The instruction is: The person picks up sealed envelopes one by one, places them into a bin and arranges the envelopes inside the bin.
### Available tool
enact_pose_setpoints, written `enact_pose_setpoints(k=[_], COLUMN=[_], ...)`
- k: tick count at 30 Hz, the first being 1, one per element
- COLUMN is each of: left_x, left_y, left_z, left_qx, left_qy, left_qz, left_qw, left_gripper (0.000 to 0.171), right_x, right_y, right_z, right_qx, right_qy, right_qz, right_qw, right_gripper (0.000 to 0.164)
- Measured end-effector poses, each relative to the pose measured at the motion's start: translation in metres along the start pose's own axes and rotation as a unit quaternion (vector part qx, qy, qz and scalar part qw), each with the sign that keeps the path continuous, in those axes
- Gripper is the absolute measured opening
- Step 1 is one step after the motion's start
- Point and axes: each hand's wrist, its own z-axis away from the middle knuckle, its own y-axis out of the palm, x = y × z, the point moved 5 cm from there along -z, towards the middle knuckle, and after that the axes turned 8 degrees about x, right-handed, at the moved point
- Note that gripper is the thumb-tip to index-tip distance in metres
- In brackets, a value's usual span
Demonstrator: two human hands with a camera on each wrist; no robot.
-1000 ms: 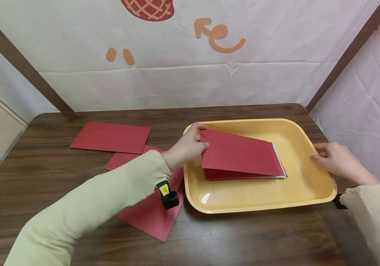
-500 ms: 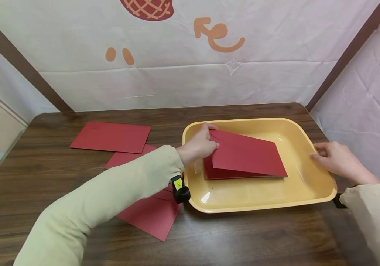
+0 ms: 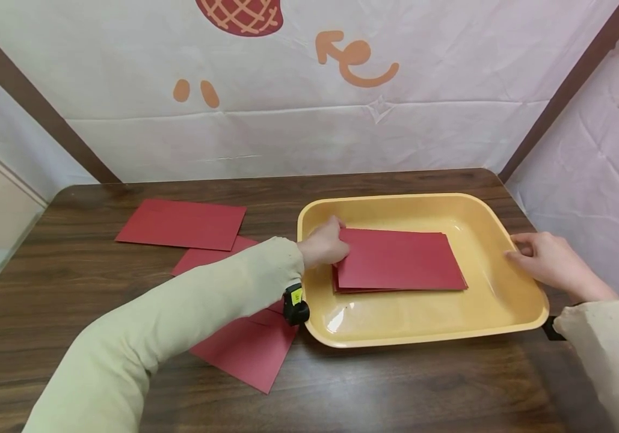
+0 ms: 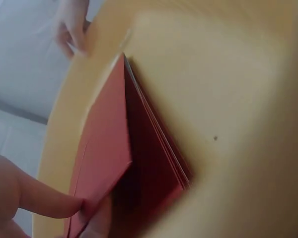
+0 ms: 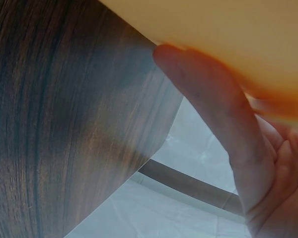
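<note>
A red envelope (image 3: 403, 258) lies over a stack of red envelopes inside the yellow tray (image 3: 406, 319). My left hand (image 3: 324, 243) pinches its left end. In the left wrist view, the thumb presses on top of the envelope (image 4: 107, 134) and a fingertip shows beneath, with that end lifted off the envelopes (image 4: 161, 148) below. On the tray's right side, my right hand (image 3: 550, 258) grips the rim. The right wrist view has the thumb (image 5: 208, 89) against the tray's outer wall (image 5: 228, 29); the other fingers are mostly hidden.
Left of the tray, one red envelope (image 3: 181, 224) lies near the table's back edge, overlapping another envelope (image 3: 212, 257). A further red envelope (image 3: 249, 349) lies nearer the front, partly under my left sleeve (image 3: 195, 307). A printed white curtain (image 3: 287, 138) hangs behind the wooden table (image 3: 396, 385).
My left hand has moved right and down with the envelope, which now lies flatter and squarer over the stack. The pale edge at the stack's right is now covered. My right hand stays put.
</note>
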Motion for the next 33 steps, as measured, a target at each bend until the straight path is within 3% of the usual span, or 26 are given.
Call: enact_pose_setpoints(k=[11,22,28,33], left_x=[0.0049,0.0068,0.0053,0.0071], left_y=[0.0002,0.0012,0.0018,0.0026], left_z=[-0.0045,-0.0045,-0.004,-0.004], left_qx=[0.012,0.014,0.005,0.005], left_qy=[-0.052,-0.089,-0.096,-0.091], left_qz=[-0.052,-0.07,-0.097,-0.091], left_qw=[0.9972,0.9935,0.9907,0.9917], left_gripper=[0.055,0.061,0.067,0.071], right_x=[-0.0007,-0.0013,-0.0022,-0.0021], right_y=[0.0005,0.0011,0.0009,0.0017], right_z=[-0.0005,0.0,0.0,-0.0004], right_qx=[0.001,0.002,-0.006,-0.012], right_qy=[0.002,0.006,-0.003,-0.01], right_qz=[0.001,-0.002,0.006,0.011], right_qw=[1.0,1.0,1.0,1.0], right_gripper=[0.044,0.045,0.043,0.041])
